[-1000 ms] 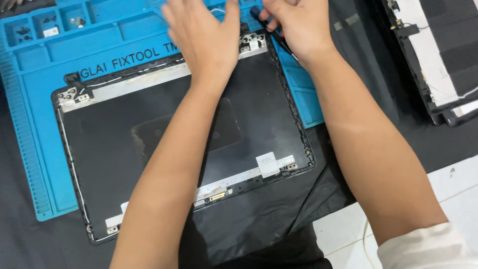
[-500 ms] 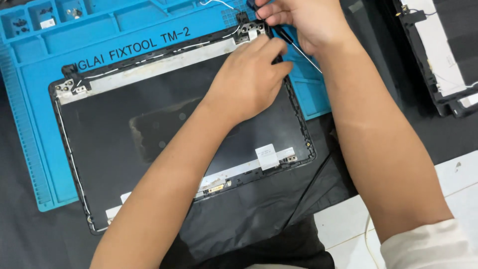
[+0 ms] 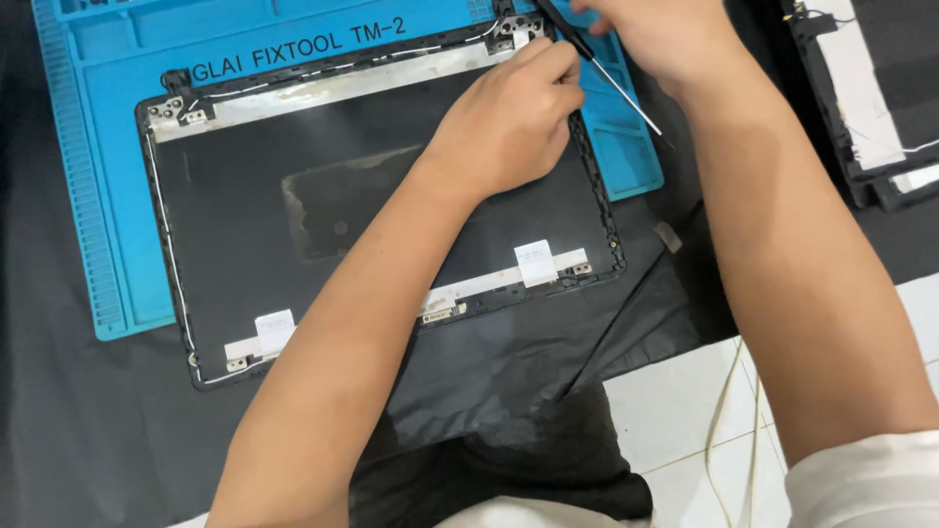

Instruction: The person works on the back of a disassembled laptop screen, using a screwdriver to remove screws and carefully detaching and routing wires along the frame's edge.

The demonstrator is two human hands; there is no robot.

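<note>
on a black cloth over white tiles, a thin black plastic laptop lid shell (image 3: 381, 225) lies mid-frame on a blue silicone repair mat (image 3: 98, 196), looking light and flexible, best held by its rim; the left hand (image 3: 514, 122) rests curled on its upper right corner, while the right hand (image 3: 655, 39) pinches a slim black-handled screwdriver (image 3: 597, 64).

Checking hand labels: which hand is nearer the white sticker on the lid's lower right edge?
Left. The left hand rests on the laptop lid, above the white sticker. The right hand is farther up, holding a screwdriver.

Single head camera looks steeply down, close over the blue mat (image 3: 88, 196).
</note>
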